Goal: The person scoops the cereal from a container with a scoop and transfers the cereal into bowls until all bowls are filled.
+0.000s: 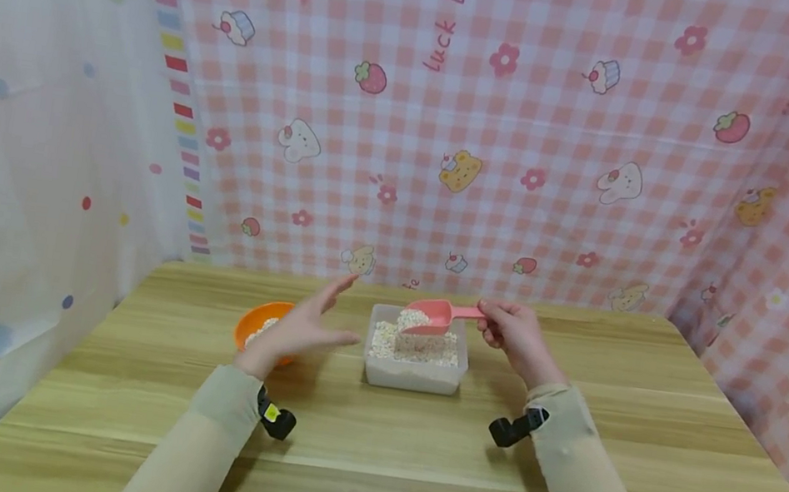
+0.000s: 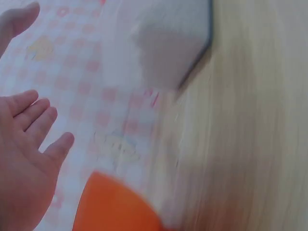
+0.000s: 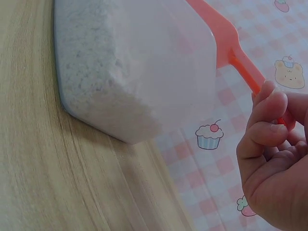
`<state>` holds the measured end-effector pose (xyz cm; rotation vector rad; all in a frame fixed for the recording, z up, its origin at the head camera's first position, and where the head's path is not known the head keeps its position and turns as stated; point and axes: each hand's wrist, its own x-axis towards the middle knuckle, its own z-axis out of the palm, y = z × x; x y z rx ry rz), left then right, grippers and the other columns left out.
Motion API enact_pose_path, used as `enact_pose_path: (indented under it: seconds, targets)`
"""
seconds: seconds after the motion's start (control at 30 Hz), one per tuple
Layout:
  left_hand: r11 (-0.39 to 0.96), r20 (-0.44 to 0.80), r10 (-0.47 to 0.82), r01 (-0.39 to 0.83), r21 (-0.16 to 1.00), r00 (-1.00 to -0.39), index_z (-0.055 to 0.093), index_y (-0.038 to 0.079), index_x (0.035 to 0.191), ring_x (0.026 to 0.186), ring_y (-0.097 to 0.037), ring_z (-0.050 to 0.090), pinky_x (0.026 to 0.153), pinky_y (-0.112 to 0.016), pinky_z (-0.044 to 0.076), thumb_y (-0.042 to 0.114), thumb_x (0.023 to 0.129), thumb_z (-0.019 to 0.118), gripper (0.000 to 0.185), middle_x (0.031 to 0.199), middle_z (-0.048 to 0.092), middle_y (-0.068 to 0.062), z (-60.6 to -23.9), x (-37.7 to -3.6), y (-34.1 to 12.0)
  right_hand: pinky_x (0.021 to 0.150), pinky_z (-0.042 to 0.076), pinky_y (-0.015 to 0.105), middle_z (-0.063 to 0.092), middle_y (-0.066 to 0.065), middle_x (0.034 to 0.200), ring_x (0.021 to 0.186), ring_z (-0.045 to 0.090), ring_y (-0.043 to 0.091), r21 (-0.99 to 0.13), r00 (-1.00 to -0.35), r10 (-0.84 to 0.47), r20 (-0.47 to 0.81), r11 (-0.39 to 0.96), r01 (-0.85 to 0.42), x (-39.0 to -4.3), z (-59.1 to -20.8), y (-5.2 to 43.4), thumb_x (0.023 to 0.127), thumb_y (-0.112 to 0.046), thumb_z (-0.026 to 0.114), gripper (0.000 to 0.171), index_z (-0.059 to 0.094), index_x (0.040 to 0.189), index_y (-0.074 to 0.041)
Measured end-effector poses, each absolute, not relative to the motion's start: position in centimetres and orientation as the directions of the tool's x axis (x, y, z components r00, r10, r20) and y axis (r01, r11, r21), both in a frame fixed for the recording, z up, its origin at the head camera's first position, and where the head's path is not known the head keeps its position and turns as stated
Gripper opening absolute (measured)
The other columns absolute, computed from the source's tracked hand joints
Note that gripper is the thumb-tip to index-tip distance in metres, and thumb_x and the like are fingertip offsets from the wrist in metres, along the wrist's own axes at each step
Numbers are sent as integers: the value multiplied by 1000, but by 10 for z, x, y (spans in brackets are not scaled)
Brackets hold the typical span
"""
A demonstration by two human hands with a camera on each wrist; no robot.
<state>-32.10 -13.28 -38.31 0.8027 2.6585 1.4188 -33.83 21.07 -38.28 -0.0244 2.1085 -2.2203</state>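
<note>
My right hand (image 1: 516, 339) grips the handle of a pink scoop (image 1: 436, 316), whose bowl carries pale grains above a translucent plastic box (image 1: 414, 379). More of the same grains (image 1: 388, 344) fill the lower part of that box. In the right wrist view the curled fingers (image 3: 269, 108) hold the end of the scoop's handle. My left hand (image 1: 300, 325) is raised with fingers spread and nothing in it, between the box and an orange bowl (image 1: 251, 320). It partly hides the bowl, which has pale grains inside. The left wrist view shows its open palm (image 2: 24, 159).
Everything stands on a wood-grain table (image 1: 401, 466). A pink checked cloth (image 1: 415, 156) with cartoon prints hangs behind it, and a white printed cloth (image 1: 60, 149) hangs at the left. Each wrist wears a small black camera (image 1: 279, 423).
</note>
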Motion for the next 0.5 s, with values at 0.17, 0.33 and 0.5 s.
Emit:
enact_pose_path:
  seconds: [0.17, 0.33, 0.5]
  targets:
    - [513, 255, 377, 430, 743, -890, 21, 28, 155, 136, -46, 29, 105, -63, 29, 31, 83, 78, 92, 158, 23, -11, -382, -318, -162, 47, 40, 17, 59, 0, 64, 50, 49, 5, -997, -995, -83, -54, -51, 58, -338, -383, 210, 100, -18, 55, 33, 58, 115, 11]
    - [565, 266, 344, 425, 707, -900, 21, 21, 156, 138, -46, 25, 106, -64, 26, 35, 81, 79, 96, 157, 21, -16, -383, -317, -192, 48, 40, 17, 59, -1, 64, 51, 49, 5, -998, -995, -84, -48, -45, 52, -337, -383, 210, 100, -18, 55, 35, 58, 116, 12]
    - [599, 250, 328, 405, 691, -911, 20, 17, 155, 141, -43, 18, 106, -66, 23, 35, 77, 82, 101, 158, 17, -17, -386, -315, -218, 47, 40, 17, 59, -1, 64, 52, 49, 6, -998, -995, -84, -45, -41, 48, -336, -380, 209, 100, -19, 55, 33, 59, 115, 11]
